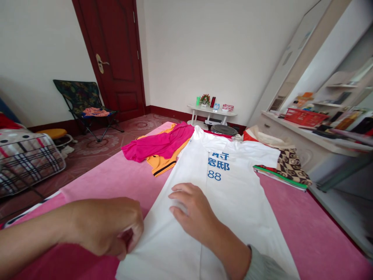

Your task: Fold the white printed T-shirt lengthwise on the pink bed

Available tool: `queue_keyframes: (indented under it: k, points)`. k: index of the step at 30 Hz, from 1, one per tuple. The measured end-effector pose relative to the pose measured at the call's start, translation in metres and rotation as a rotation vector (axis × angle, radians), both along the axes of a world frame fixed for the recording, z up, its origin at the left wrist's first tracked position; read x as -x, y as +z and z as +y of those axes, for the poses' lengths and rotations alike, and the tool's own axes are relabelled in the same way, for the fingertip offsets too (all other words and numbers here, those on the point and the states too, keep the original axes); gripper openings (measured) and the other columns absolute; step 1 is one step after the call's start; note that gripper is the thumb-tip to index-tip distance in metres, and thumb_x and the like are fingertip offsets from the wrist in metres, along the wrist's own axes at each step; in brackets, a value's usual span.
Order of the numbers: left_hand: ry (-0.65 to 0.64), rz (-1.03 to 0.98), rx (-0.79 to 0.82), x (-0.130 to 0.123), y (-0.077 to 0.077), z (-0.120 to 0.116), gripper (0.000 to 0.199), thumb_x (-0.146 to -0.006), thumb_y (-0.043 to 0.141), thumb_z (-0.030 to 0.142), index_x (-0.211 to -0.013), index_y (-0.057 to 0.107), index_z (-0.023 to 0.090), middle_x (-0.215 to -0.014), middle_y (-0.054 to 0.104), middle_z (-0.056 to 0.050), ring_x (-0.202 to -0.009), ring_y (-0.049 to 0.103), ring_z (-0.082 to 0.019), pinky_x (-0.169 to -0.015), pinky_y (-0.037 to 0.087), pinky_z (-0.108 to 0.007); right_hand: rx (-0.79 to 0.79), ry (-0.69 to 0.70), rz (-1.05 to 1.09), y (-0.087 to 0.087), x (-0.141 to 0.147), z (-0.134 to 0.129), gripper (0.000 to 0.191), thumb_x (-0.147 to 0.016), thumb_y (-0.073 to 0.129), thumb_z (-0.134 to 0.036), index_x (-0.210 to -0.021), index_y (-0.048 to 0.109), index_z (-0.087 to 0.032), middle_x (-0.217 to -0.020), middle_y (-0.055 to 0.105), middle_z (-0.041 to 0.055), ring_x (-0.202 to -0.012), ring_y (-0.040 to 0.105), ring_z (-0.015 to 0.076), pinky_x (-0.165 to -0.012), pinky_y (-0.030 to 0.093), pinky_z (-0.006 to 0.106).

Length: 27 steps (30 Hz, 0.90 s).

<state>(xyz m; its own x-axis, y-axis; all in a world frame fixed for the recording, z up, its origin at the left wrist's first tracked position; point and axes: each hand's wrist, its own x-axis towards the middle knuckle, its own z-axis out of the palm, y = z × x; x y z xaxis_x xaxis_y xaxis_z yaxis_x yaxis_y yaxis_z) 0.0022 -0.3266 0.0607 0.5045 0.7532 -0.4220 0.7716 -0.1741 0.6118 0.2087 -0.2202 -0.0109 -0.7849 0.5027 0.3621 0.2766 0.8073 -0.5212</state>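
A white T-shirt [241,210] with blue characters and the number 88 lies spread before me on a pink bed cover. Its left side is folded inward over the front, partly covering the print. My left hand [107,225] is closed at the shirt's lower left edge, pinching the fabric between thumb and fingers. Over the folded strip, my right hand [195,210] has its fingers loosely curved and apart, gripping nothing; whether its fingertips touch the cloth I cannot tell.
Magenta [163,142] and orange [163,165] garments lie beyond on the bed cover [107,175]. Several folded clothes [294,167] are stacked at the right edge, near a dresser holding a red basket [304,116]. A folding chair [84,105] stands by the door.
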Motion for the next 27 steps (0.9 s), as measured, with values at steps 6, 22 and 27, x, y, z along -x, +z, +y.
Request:
queue_keyframes:
  k: [6, 22, 27]
  points:
    - [-0.144, -0.01, -0.124, -0.024, 0.023, 0.066, 0.025, -0.075, 0.065, 0.021, -0.1, 0.07, 0.022, -0.085, 0.07, -0.002, -0.073, 0.064, -0.016, -0.064, 0.048, -0.021, 0.023, 0.244, -0.239, 0.004, -0.001, -0.023, 0.062, -0.091, 0.047, -0.05, -0.144, 0.032, -0.024, -0.153, 0.027, 0.0105, -0.142, 0.017, 0.0257, -0.115, 0.01, 0.051]
    - [0.456, 0.39, -0.689, -0.042, -0.109, 0.319, 0.074, -0.092, 0.024, 0.06, -0.143, 0.031, 0.007, -0.153, 0.023, -0.02, -0.142, 0.017, -0.031, -0.114, 0.014, -0.046, -0.135, 0.349, -0.281, -0.017, 0.008, -0.005, 0.066, -0.088, 0.048, -0.055, -0.144, 0.03, -0.024, -0.154, 0.023, 0.0126, -0.142, 0.011, 0.0321, -0.11, 0.013, 0.065]
    - [0.525, 0.416, -0.73, -0.044, -0.114, 0.326, 0.073, -0.092, 0.024, 0.057, -0.143, 0.03, 0.004, -0.152, 0.022, -0.022, -0.142, 0.017, -0.031, -0.114, 0.012, -0.046, -0.23, 0.336, -0.279, -0.032, 0.01, -0.003, 0.059, -0.087, 0.05, -0.053, -0.137, 0.04, -0.023, -0.151, 0.029, 0.0133, -0.141, 0.014, 0.0349, -0.108, 0.017, 0.066]
